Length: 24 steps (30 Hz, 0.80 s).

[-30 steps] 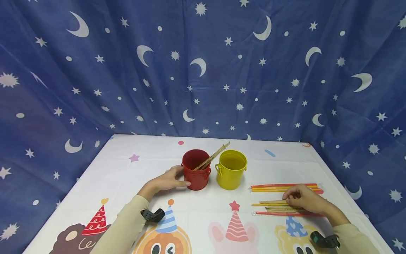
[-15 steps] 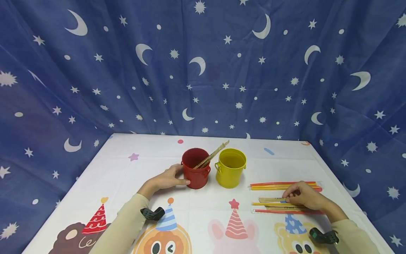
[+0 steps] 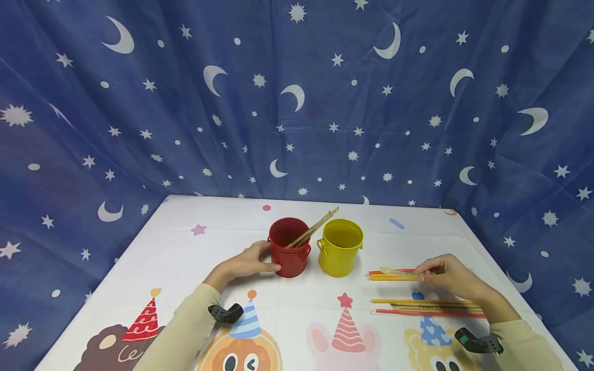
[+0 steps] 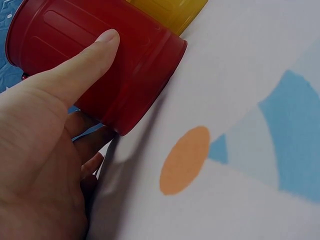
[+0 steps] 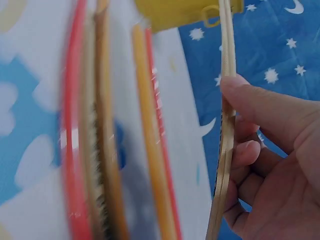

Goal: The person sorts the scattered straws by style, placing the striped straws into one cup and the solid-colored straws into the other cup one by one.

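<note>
My left hand [image 3: 246, 263] holds the side of a small red bucket [image 3: 290, 262], the thumb on its front and the other fingers round its far side. Tan paper-wrapped chopsticks [image 3: 312, 230] lean in that bucket, sticking out to the right. Beside it stands a yellow bucket [image 3: 337, 260]. At the right, my right hand [image 3: 450, 276] pinches a slim tan pack of wrapped chopsticks [image 5: 226, 150] between thumb and fingers, lifted off the table. Below it lie a yellow straw [image 3: 408, 301], more tan wrapped chopsticks [image 5: 95, 150] and a red straw [image 3: 431, 313].
Behind the right hand, a red straw [image 5: 159, 110] and yellow straws [image 3: 392, 277] lie side by side. A white tablecloth [image 3: 223, 226] with party-hat animals covers the table. Blue cloth [image 3: 297, 139] with moons and stars hangs at the back and sides.
My right hand has picked one tan pack of chopsticks from the front row and raised it up and away from me. The left hand and both buckets stay in place.
</note>
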### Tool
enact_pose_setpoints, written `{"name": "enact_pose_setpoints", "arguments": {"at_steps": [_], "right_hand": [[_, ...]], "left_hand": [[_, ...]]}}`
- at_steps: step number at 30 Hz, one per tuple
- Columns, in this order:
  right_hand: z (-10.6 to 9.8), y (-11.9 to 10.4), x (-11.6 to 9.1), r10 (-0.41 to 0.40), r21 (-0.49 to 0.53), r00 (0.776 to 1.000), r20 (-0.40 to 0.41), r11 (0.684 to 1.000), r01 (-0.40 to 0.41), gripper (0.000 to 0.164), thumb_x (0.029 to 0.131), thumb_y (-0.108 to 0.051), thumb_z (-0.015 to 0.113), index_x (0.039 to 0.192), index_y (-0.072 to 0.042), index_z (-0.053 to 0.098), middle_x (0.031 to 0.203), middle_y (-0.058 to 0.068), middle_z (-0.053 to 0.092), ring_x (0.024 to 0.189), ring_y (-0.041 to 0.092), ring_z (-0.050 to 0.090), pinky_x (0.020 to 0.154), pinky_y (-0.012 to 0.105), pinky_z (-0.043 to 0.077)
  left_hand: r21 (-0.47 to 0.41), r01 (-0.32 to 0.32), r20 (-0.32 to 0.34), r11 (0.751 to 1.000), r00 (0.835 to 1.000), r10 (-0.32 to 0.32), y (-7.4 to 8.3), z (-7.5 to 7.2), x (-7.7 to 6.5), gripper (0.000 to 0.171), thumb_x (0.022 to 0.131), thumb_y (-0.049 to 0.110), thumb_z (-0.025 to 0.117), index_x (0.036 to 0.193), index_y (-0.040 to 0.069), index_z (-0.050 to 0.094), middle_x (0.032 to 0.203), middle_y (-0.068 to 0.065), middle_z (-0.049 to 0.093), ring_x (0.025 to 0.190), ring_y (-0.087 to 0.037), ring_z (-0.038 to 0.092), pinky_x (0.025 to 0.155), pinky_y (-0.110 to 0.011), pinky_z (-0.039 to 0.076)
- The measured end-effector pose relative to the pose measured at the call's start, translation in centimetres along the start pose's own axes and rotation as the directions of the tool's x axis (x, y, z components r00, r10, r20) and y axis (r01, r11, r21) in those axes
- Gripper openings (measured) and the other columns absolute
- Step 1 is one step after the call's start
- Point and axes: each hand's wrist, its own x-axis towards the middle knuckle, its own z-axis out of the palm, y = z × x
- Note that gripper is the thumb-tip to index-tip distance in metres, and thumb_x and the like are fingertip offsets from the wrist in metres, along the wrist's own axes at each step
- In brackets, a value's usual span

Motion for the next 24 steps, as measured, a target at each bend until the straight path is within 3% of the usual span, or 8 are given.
{"name": "enact_pose_setpoints", "arguments": {"at_steps": [8, 13, 15, 18, 21, 24], "right_hand": [[0.1, -3.0, 0.3, -0.008, 0.051, 0.994, -0.108, 0.999, 0.013, 0.021, 0.096, -0.008, 0.067, 0.110, 0.007, 0.072, 0.086, -0.014, 0.063, 0.075, 0.007, 0.059, 0.064, 0.021, 0.053], [1.0, -5.0, 1.0, -0.073, 0.103, 0.979, -0.189, 0.990, 0.093, 0.016, 0.098, -0.006, 0.063, 0.109, 0.001, 0.073, 0.097, -0.018, 0.068, 0.082, 0.004, 0.059, 0.071, 0.019, 0.052], [1.4, -5.8, 1.4, -0.110, 0.167, 0.971, -0.214, 0.975, 0.147, 0.016, 0.099, -0.003, 0.061, 0.108, -0.004, 0.074, 0.099, -0.017, 0.068, 0.087, 0.003, 0.059, 0.077, 0.016, 0.051], [2.0, -7.0, 2.3, -0.168, 0.331, 0.960, -0.225, 0.913, 0.238, 0.025, 0.101, 0.001, 0.056, 0.106, -0.014, 0.075, 0.099, -0.016, 0.067, 0.093, 0.001, 0.059, 0.086, 0.012, 0.050], [2.5, -8.3, 3.1, -0.234, 0.506, 0.949, -0.212, 0.804, 0.311, 0.034, 0.102, 0.004, 0.050, 0.106, -0.019, 0.075, 0.099, -0.014, 0.070, 0.096, 0.000, 0.061, 0.092, 0.010, 0.050], [2.9, -9.5, 3.7, -0.278, 0.596, 0.938, -0.209, 0.725, 0.347, 0.035, 0.103, 0.005, 0.049, 0.108, -0.018, 0.075, 0.099, -0.011, 0.071, 0.098, 0.001, 0.063, 0.095, 0.012, 0.052]], "left_hand": [[0.010, 0.001, 0.000, 1.000, 1.000, -0.001, -0.2, -0.1, 0.0, 0.084, 0.085, 0.041, 0.079, 0.155, 0.013, 0.042, 0.165, -0.016, 0.029, 0.154, -0.038, 0.023, 0.123, -0.065, 0.025], [0.007, 0.006, -0.009, 1.000, 1.000, -0.006, -0.3, 0.0, 0.0, 0.085, 0.084, 0.042, 0.080, 0.154, 0.013, 0.042, 0.164, -0.013, 0.031, 0.154, -0.036, 0.024, 0.122, -0.064, 0.027], [0.005, 0.007, -0.008, 1.000, 1.000, -0.007, -0.3, 0.0, 0.1, 0.085, 0.084, 0.043, 0.080, 0.154, 0.013, 0.043, 0.165, -0.013, 0.031, 0.154, -0.035, 0.024, 0.122, -0.063, 0.027], [0.009, 0.004, -0.009, 1.000, 1.000, -0.004, -0.3, 0.0, 0.1, 0.085, 0.084, 0.043, 0.080, 0.154, 0.013, 0.043, 0.164, -0.012, 0.031, 0.154, -0.035, 0.024, 0.123, -0.063, 0.027], [0.007, 0.002, -0.012, 1.000, 1.000, -0.002, -0.2, 0.0, 0.1, 0.085, 0.084, 0.043, 0.080, 0.154, 0.013, 0.043, 0.164, -0.012, 0.031, 0.155, -0.035, 0.024, 0.123, -0.063, 0.026], [0.000, 0.000, -0.012, 1.000, 1.000, 0.000, -0.1, 0.1, -0.1, 0.085, 0.084, 0.043, 0.080, 0.154, 0.013, 0.042, 0.165, -0.012, 0.031, 0.155, -0.035, 0.023, 0.124, -0.063, 0.025]]}}
